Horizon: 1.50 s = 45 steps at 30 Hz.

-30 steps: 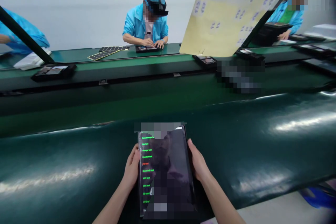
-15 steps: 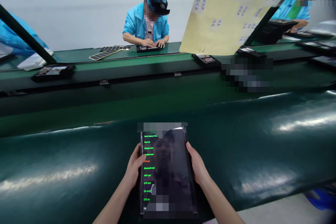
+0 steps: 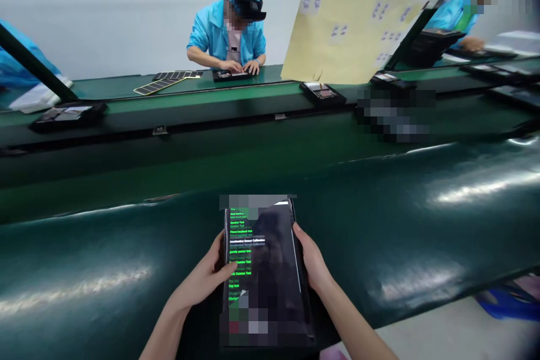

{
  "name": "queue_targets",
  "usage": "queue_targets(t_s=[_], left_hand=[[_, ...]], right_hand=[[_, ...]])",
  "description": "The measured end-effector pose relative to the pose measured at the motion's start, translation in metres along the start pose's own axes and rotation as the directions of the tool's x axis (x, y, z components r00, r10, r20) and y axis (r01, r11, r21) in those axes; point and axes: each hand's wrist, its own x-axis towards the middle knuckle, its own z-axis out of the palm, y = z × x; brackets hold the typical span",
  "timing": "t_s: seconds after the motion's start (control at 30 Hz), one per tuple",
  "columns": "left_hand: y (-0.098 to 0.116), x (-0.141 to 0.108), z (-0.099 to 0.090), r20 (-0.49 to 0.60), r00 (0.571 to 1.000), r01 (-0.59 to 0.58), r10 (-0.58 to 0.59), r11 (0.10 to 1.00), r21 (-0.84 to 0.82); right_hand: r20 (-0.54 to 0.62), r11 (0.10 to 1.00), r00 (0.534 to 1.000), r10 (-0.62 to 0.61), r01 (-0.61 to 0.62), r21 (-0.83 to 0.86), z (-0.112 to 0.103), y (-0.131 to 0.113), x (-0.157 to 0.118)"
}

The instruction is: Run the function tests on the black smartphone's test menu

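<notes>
A tablet with a dark, glossy screen stands tilted toward me at the near edge of the bench. Its left side shows a list of test names, mostly green, with "Acceleration Sensor Calibration" in white. My left hand grips the left edge, its thumb over the screen on the list. On the opposite edge my right hand is closed round the side, thumb along the rim. The fingers behind the tablet are hidden.
A green bench spans the front. Beyond it, a conveyor belt carries dark trays with devices. A yellow sheet hangs above. Across the belt a co-worker in blue handles a device. A blue stool is low at right.
The list on the screen has scrolled down, so earlier entries now show higher up. My left thumb has moved slightly lower on the screen. The whole view has shifted a little.
</notes>
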Motion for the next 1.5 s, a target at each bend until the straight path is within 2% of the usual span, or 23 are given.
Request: queue_targets(t_s=[0.4, 0.53, 0.63, 0.77, 0.93, 1.07, 1.23, 1.37, 1.43, 1.5], left_hand=[[0.002, -0.004, -0.002, 0.034, 0.999, 0.027, -0.029, 0.998, 0.062], [0.000, -0.004, 0.000, 0.014, 1.000, 0.017, -0.018, 0.998, 0.057], [-0.002, 0.002, 0.005, -0.119, 0.992, -0.040, 0.036, 0.999, -0.031], [0.000, 0.019, 0.010, -0.381, 0.920, -0.138, 0.094, 0.986, -0.091], [0.015, 0.041, 0.006, -0.463, 0.885, -0.118, 0.051, 0.986, -0.117], [0.024, 0.043, 0.006, -0.433, 0.901, -0.091, 0.029, 0.988, -0.124], [0.022, 0.027, 0.007, -0.337, 0.941, -0.075, 0.039, 0.993, -0.095], [0.022, 0.013, 0.002, -0.112, 0.992, -0.058, 0.057, 0.998, -0.006], [0.023, 0.009, -0.002, -0.013, 0.998, -0.055, 0.056, 0.997, 0.054], [0.023, 0.008, -0.004, 0.029, 0.998, -0.054, 0.051, 0.993, 0.109]], right_hand=[[0.042, 1.000, 0.999, 0.015, -0.016, 0.026, -0.003, 0.001, -0.001], [0.043, 1.000, 0.999, -0.007, 0.006, 0.014, -0.002, 0.001, -0.001], [0.039, 1.000, 0.999, -0.029, 0.029, -0.001, -0.002, 0.001, -0.002], [0.067, 0.999, 0.997, -0.034, 0.034, -0.002, 0.000, 0.001, -0.002], [0.088, 1.000, 0.996, -0.003, 0.004, -0.001, 0.003, 0.001, -0.001], [0.089, 1.000, 0.996, -0.021, 0.021, 0.005, 0.006, 0.000, -0.001], [0.077, 1.000, 0.997, 0.009, -0.011, 0.024, 0.004, 0.002, 0.001], [0.080, 0.999, 0.997, 0.017, -0.020, 0.039, 0.002, 0.006, 0.002], [0.083, 0.999, 0.996, 0.015, -0.018, 0.045, 0.001, 0.007, 0.002], [0.090, 0.999, 0.996, 0.018, -0.023, 0.046, 0.001, 0.007, 0.002]])
